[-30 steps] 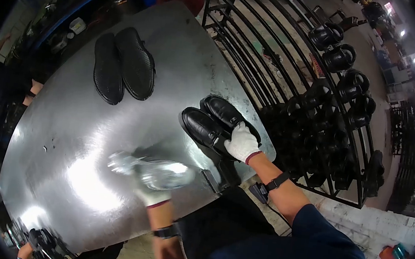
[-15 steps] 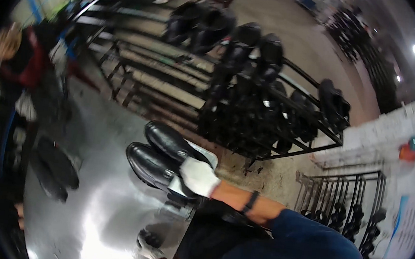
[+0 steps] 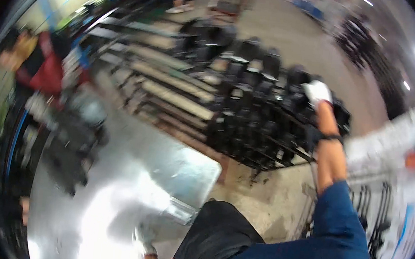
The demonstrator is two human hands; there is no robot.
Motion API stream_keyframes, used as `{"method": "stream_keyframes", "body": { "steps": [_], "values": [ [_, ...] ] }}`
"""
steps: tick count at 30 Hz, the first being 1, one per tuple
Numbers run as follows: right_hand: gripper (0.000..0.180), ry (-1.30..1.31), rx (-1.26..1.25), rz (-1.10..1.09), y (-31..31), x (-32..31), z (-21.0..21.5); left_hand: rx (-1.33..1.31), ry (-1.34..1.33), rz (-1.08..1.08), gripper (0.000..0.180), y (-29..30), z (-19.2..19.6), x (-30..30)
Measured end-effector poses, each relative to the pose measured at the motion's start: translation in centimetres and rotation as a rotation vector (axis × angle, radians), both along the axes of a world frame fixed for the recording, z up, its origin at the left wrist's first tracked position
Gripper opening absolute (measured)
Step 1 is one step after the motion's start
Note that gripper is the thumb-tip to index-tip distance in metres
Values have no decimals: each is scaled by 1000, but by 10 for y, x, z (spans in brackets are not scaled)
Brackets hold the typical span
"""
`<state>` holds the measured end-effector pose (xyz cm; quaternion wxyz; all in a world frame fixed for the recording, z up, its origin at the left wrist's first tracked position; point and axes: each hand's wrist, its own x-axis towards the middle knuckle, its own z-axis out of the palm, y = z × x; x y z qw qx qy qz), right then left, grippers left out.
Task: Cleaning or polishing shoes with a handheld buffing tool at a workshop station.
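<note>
My right hand [image 3: 317, 92], in a white glove, reaches far out over the right end of the rack. Black shoes [image 3: 298, 79] sit at its fingers, and it looks closed on them, though blur softens the grip. My left hand [image 3: 144, 243], also gloved, is low over the metal table [image 3: 184, 157] near its front edge. Motion smears its fingers, and I cannot make out anything in it.
The black metal rack [image 3: 171, 91] carries several black shoes [image 3: 248, 50] on its tiers. Across the table at left, a person in dark red [image 3: 47, 69] handles dark shoes [image 3: 71, 153]. A smaller rack [image 3: 382, 198] stands by the white wall [image 3: 378, 142] at right.
My right hand has carried the pair of black shoes from over the table out to the rack's right end. The dark object at my left hand no longer shows. The person at left has leaned in.
</note>
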<state>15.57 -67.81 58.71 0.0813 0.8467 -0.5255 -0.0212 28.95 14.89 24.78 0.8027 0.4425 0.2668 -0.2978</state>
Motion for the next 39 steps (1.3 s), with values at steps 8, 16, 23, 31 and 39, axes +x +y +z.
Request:
{"method": "stream_keyframes", "body": {
  "steps": [8, 16, 23, 31, 39],
  "values": [
    [20, -952, 924, 216, 374, 140, -121, -217, -441, 375, 58, -64, 142, 282],
    [37, -686, 1726, -115, 487, 183, -286, 98, -422, 397, 62, -84, 173, 303],
    [56, -763, 2053, 55, 520, 235, -156, 252, -346, 154, 50, -80, 91, 123],
    [89, -650, 2116, 157, 514, 97, -164, 702, -462, -555, 42, -63, -22, 154],
    [93, -334, 1000, 1109, 611, 177, -57, 1025, -631, -175, 41, -18, -31, 117]
  ]
}}
